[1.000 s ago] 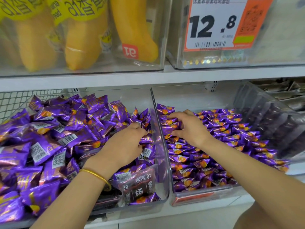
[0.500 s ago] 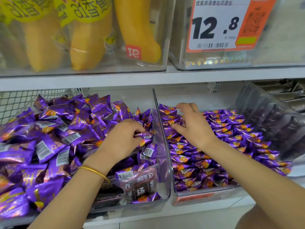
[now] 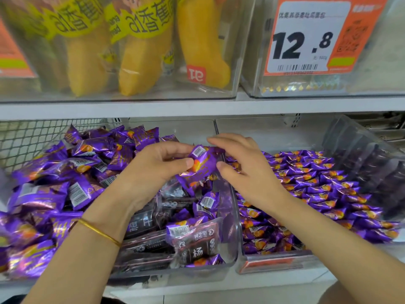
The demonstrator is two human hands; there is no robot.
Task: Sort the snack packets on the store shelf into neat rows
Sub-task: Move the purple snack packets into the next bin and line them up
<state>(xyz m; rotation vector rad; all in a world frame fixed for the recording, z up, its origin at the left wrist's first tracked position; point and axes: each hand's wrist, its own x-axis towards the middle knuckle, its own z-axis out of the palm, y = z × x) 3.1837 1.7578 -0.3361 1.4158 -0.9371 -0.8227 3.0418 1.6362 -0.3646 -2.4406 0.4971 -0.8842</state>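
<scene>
Head view: my left hand and right hand pinch one packet, likely passing it toward the right rows.

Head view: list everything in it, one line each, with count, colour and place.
held packet: one, purple, above left bin right wall
loose packets: many, purple, heaped in left bin
dark packets: several, dark brown, front of left bin
rowed packets: many, purple, right bin
banana snacks: at least three, yellow, upper shelf left
price tag: one, white and orange, upper right
bracelet: one, gold, left wrist
left hand: holds held packet
right hand: pinches its right end
</scene>
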